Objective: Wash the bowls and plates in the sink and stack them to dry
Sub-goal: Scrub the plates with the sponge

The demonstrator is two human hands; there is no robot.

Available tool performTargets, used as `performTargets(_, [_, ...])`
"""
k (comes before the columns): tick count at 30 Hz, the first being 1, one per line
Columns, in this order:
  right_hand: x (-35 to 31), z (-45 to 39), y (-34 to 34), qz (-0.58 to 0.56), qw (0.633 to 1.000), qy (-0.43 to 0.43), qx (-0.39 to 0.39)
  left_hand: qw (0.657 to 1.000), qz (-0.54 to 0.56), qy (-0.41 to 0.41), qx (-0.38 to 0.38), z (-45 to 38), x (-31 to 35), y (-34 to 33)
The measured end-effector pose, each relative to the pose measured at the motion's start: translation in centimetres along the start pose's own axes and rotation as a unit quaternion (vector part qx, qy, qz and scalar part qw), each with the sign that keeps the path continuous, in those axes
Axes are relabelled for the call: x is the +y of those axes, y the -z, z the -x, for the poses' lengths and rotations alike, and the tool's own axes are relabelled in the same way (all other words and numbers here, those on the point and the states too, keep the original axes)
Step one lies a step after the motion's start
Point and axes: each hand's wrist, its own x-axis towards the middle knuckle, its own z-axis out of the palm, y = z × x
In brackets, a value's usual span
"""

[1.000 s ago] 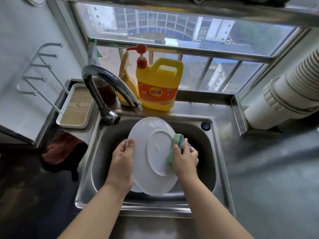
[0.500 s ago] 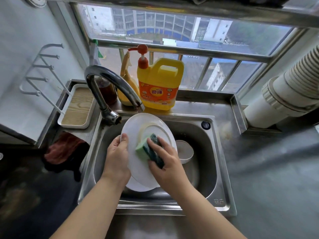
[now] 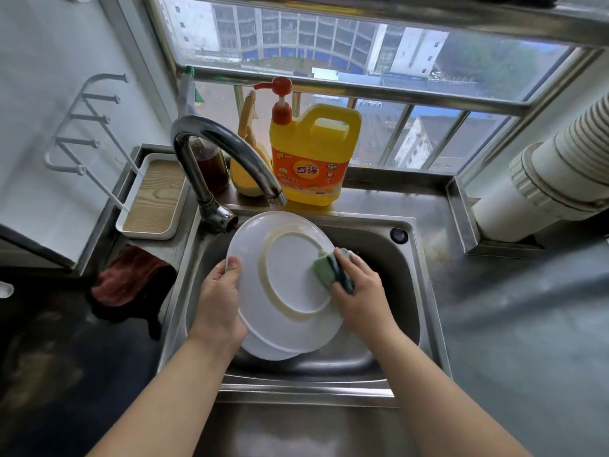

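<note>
I am holding the white plate (image 3: 290, 278) tilted over the sink (image 3: 408, 291) with its underside facing me, so the foot ring is exposed for scrubbing. My left hand (image 3: 219, 300) is gripping the left rim, thumb hooked over the edge, to brace it against the push. My right hand (image 3: 359, 288) is curling round the green sponge (image 3: 324, 270), pressing it onto the ring's right side. Another plate (image 3: 273, 349) is lying beneath, likely waiting its turn.
</note>
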Motion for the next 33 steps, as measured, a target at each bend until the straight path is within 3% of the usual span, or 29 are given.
performTargets(5, [-2.9,-2.5,-0.1,-0.025,0.999,-0.02,0.009,0.999,-0.013,-0.016,-0.028,0.8,0.1,-0.7])
performTargets(12, [-6.3,-0.2,-1.8,0.041,0.992,0.109,-0.049,0.999,-0.014,-0.023,-0.038,0.3,-0.3,-0.5])
performTargets(19, [-3.0,4.2,-2.6,0.06,0.978,0.182,-0.085,1.0,0.02,-0.012,0.005,-0.4,-0.5,0.6])
performTargets(25, [1.3,3.8,-0.4,0.071,0.992,0.094,-0.055,1.0,0.009,-0.007,-0.004,-0.6,0.0,0.8])
performTargets(33, [-0.6,-1.4,0.7,0.028,0.999,-0.008,-0.018,1.0,0.014,0.003,-0.019,0.1,-0.4,-0.1])
